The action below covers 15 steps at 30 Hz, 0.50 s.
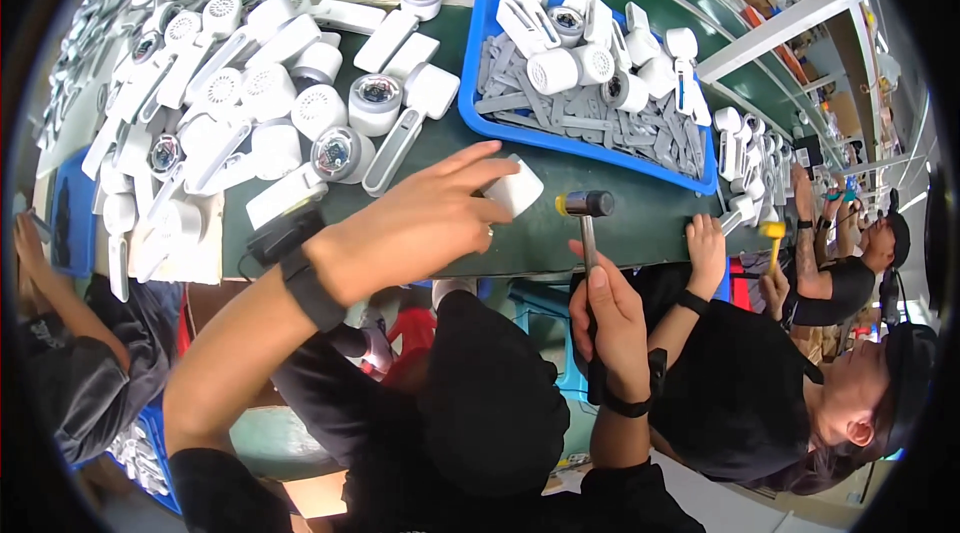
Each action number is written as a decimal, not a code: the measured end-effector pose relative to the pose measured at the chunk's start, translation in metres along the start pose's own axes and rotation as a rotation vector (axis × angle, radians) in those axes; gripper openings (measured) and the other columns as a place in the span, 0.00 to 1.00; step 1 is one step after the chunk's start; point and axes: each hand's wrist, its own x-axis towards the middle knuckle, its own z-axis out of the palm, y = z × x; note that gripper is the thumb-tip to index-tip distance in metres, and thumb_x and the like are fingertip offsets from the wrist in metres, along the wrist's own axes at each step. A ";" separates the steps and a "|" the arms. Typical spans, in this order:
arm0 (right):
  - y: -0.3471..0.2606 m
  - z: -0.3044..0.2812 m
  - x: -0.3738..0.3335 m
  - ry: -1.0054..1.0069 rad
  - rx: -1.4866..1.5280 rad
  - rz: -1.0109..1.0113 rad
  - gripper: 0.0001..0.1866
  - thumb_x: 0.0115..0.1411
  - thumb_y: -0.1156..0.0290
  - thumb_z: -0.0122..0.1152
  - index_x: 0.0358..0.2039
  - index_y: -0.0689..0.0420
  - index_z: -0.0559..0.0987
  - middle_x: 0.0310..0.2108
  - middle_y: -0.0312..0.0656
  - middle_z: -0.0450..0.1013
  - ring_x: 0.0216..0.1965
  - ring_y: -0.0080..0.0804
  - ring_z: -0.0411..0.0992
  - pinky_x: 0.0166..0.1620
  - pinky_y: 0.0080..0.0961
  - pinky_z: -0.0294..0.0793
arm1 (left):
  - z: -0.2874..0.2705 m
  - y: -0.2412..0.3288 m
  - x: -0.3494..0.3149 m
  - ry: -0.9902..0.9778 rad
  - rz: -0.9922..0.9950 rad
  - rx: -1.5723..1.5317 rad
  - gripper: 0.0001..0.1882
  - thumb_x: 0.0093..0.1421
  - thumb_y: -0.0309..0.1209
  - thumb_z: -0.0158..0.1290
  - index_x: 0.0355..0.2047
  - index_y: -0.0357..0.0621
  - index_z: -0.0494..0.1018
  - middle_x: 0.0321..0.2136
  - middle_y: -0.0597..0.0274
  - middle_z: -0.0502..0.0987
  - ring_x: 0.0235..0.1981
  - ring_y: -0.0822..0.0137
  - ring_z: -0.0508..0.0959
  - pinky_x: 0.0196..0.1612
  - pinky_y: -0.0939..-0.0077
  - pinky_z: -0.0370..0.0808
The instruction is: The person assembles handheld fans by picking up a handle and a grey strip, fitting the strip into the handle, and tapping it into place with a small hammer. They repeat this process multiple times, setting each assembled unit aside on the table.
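My left hand reaches over the front of the green table, its fingers curved against a white, round-cornered piece like a handheld fan's head. The hand covers the rest of that piece. My right hand is closed round the handle of a small mallet, held upright. The mallet has a metal shaft and a head with one black and one yellow face. That head is just right of the white piece, with a gap between them.
White handheld fans lie heaped at left. A blue tray behind my hands holds grey strips and more fans. Right of me, a co-worker's hand rests at the table edge, near a raised yellow mallet. Another person's arm shows at far left.
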 end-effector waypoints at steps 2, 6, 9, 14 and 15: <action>-0.002 0.002 0.000 -0.017 -0.009 -0.047 0.25 0.80 0.60 0.38 0.68 0.64 0.66 0.19 0.32 0.63 0.12 0.17 0.59 0.15 0.16 0.59 | 0.010 0.006 -0.015 0.177 -0.134 0.007 0.13 0.48 0.24 0.61 0.36 0.44 0.85 0.53 0.58 0.80 0.62 0.49 0.72 0.69 0.55 0.66; -0.007 0.004 0.000 -0.052 0.015 -0.052 0.25 0.80 0.60 0.39 0.68 0.63 0.65 0.19 0.32 0.63 0.12 0.17 0.61 0.16 0.16 0.61 | 0.039 0.034 -0.037 0.500 -0.449 0.008 0.23 0.52 0.24 0.66 0.50 0.43 0.81 0.57 0.53 0.78 0.51 0.48 0.80 0.53 0.59 0.78; -0.011 0.012 0.006 -0.179 -0.027 -0.055 0.25 0.79 0.60 0.40 0.68 0.63 0.66 0.18 0.31 0.63 0.13 0.16 0.62 0.17 0.16 0.62 | 0.058 0.041 -0.053 0.570 -0.573 0.045 0.23 0.53 0.24 0.68 0.51 0.42 0.80 0.51 0.53 0.81 0.44 0.51 0.82 0.46 0.61 0.80; -0.025 0.027 0.005 -0.124 -0.235 -0.068 0.24 0.79 0.62 0.40 0.67 0.63 0.68 0.16 0.29 0.63 0.12 0.14 0.59 0.18 0.16 0.59 | 0.065 0.031 -0.051 0.587 -0.519 0.045 0.21 0.55 0.23 0.66 0.51 0.41 0.81 0.41 0.56 0.83 0.37 0.54 0.82 0.40 0.64 0.80; -0.031 0.028 0.001 -0.100 -0.220 -0.049 0.24 0.79 0.62 0.41 0.68 0.62 0.68 0.15 0.29 0.62 0.12 0.14 0.59 0.18 0.15 0.58 | 0.064 0.029 -0.052 0.576 -0.510 0.040 0.21 0.55 0.23 0.66 0.51 0.41 0.81 0.41 0.56 0.83 0.36 0.54 0.82 0.40 0.64 0.80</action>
